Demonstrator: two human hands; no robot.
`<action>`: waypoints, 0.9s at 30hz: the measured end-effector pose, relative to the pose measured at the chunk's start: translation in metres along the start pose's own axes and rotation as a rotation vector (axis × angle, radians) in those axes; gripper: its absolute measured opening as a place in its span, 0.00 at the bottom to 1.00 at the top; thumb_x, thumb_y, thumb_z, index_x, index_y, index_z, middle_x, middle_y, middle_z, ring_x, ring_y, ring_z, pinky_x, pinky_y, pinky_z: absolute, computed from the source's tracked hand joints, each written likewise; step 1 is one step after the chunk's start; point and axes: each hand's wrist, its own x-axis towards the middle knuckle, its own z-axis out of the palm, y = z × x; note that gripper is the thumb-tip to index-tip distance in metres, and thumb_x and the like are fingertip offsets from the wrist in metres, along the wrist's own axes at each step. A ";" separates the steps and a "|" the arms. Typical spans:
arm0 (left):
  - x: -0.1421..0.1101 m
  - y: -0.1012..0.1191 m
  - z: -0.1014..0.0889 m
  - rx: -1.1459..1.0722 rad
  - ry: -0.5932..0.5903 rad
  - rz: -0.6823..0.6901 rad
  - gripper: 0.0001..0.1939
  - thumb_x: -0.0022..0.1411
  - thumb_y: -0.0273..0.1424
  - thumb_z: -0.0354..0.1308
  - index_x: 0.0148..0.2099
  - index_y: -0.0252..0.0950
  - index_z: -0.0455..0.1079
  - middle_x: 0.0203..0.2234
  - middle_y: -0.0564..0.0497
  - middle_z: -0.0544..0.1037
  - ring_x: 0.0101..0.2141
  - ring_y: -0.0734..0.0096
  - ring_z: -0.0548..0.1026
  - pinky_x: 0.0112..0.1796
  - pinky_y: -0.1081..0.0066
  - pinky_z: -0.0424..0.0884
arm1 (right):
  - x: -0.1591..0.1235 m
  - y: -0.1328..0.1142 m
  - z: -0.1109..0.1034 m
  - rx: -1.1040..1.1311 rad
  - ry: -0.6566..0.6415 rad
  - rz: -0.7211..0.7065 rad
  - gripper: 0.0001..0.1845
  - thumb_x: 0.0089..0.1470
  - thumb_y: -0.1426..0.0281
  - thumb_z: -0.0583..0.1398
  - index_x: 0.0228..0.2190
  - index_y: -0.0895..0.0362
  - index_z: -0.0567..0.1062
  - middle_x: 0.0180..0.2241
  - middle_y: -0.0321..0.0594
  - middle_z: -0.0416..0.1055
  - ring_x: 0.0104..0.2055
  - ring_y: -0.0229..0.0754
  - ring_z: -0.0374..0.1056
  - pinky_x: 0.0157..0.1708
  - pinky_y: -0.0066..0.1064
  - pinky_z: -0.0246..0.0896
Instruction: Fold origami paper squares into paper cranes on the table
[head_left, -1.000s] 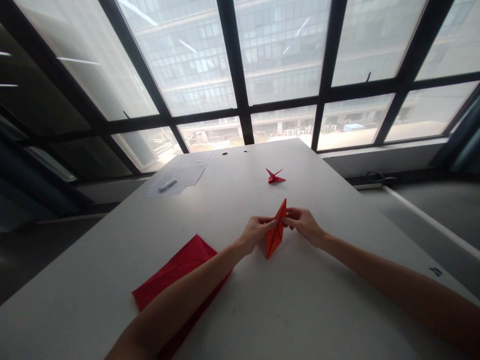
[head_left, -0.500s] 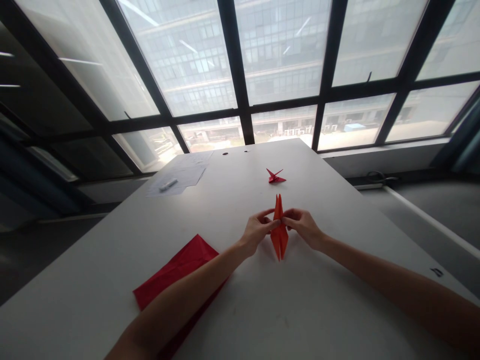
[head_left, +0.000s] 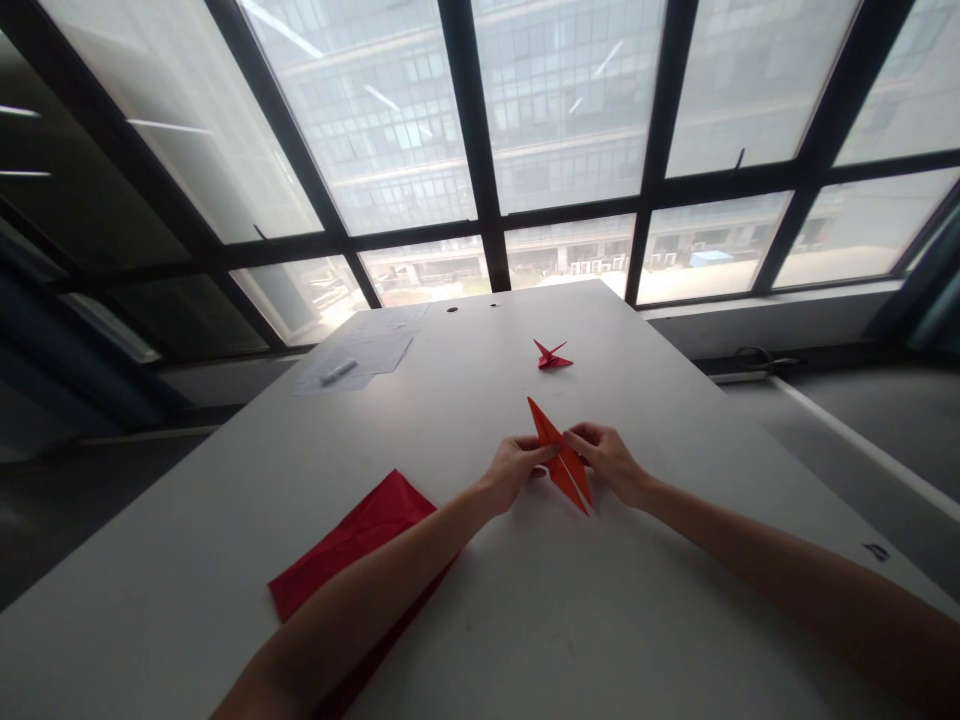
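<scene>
Between my two hands is a folded piece of orange origami paper (head_left: 568, 470), a long narrow diamond with a slit in its near half. It slants from far left to near right, a little above the table. My left hand (head_left: 517, 466) pinches its left edge, thumb on top. On the opposite edge my right hand (head_left: 606, 457) is closed, thumb and fingers gripping the paper. A finished-looking red paper crane (head_left: 553, 356) rests on the table just beyond. Red paper (head_left: 367, 530) lies to the left, partly hidden under my left forearm.
The white table (head_left: 465, 410) runs away toward large dark-framed windows. At its far left lie printed sheets (head_left: 379, 345) with a whitish tube-like object (head_left: 338, 372) on them. A small dark mark or object (head_left: 876, 552) is near the right edge.
The orange paper has turned from pointing straight ahead to a slant, its far tip now to the left and its near tips to the right. Both hands keep hold of it.
</scene>
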 end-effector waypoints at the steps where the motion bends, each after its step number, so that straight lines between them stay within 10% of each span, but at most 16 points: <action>1: 0.001 -0.001 0.000 -0.013 0.039 0.010 0.22 0.50 0.43 0.69 0.42 0.32 0.79 0.37 0.41 0.81 0.33 0.66 0.76 0.32 0.72 0.64 | 0.000 0.001 0.001 -0.028 -0.024 -0.002 0.20 0.49 0.54 0.64 0.31 0.60 0.77 0.28 0.40 0.74 0.28 0.39 0.66 0.28 0.29 0.61; 14: 0.009 -0.005 0.000 -0.317 0.081 0.085 0.23 0.53 0.43 0.67 0.43 0.29 0.77 0.38 0.39 0.81 0.38 0.62 0.78 0.45 0.62 0.71 | -0.001 0.002 -0.002 -0.126 -0.238 0.040 0.18 0.48 0.56 0.64 0.25 0.60 0.78 0.22 0.36 0.71 0.23 0.36 0.62 0.23 0.26 0.55; 27: 0.007 -0.006 0.008 -0.409 0.158 0.116 0.19 0.54 0.39 0.68 0.43 0.29 0.77 0.39 0.38 0.81 0.40 0.61 0.79 0.47 0.60 0.72 | -0.006 -0.004 0.006 -0.170 -0.186 0.020 0.19 0.48 0.55 0.65 0.29 0.60 0.78 0.26 0.37 0.72 0.26 0.37 0.63 0.25 0.27 0.55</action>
